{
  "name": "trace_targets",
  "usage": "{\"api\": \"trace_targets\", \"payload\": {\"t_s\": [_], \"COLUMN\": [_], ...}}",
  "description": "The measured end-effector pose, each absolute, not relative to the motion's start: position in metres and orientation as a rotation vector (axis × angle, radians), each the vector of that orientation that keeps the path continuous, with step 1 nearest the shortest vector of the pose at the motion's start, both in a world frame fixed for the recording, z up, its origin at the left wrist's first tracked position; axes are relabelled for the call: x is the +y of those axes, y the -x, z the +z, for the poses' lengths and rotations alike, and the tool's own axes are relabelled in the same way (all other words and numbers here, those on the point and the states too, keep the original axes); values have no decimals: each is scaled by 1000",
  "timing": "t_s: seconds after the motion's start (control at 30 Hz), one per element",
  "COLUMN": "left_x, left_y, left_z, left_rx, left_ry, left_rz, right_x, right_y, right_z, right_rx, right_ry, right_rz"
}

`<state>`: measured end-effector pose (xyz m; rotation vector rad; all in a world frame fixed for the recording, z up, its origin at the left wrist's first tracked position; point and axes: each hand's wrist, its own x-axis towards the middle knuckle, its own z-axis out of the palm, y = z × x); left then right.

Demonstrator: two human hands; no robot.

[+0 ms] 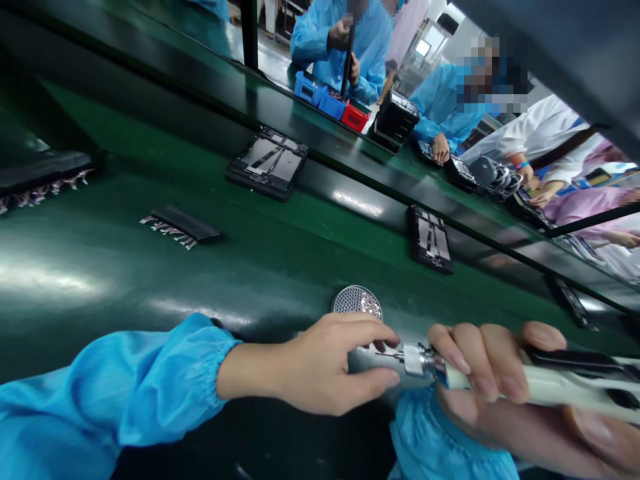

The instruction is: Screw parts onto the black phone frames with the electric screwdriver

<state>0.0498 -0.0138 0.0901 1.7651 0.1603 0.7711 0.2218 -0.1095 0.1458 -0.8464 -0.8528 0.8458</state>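
Note:
My right hand [493,373] is wrapped round a white electric screwdriver [530,383], whose metal bit [393,355] points left. My left hand [330,363] pinches its thumb and forefinger together right at the bit's tip, on something too small to make out. Just behind the hands a round metal dish [357,301] of small screws lies on the green conveyor belt [250,267]. Both my sleeves are blue.
Two black framed panels [267,162] [431,239] and a black connector strip with wires [184,225] ride the belt. Blue and red bins [330,103] stand beyond the rail, where several people in blue and white coats work.

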Motion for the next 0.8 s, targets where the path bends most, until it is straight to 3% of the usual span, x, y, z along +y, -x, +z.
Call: {"api": "trace_targets", "payload": {"t_s": [0.37, 0.8], "left_x": [-14, -17], "left_y": [-56, -59], "left_z": [94, 91], "left_rx": [144, 87], "left_ry": [-1069, -1000], "left_rz": [304, 335], "right_x": [-94, -92], "right_y": [-204, -196], "right_z": [147, 145], "right_rx": [-985, -984], "right_ry": [671, 660], "right_rz": [905, 922]}}
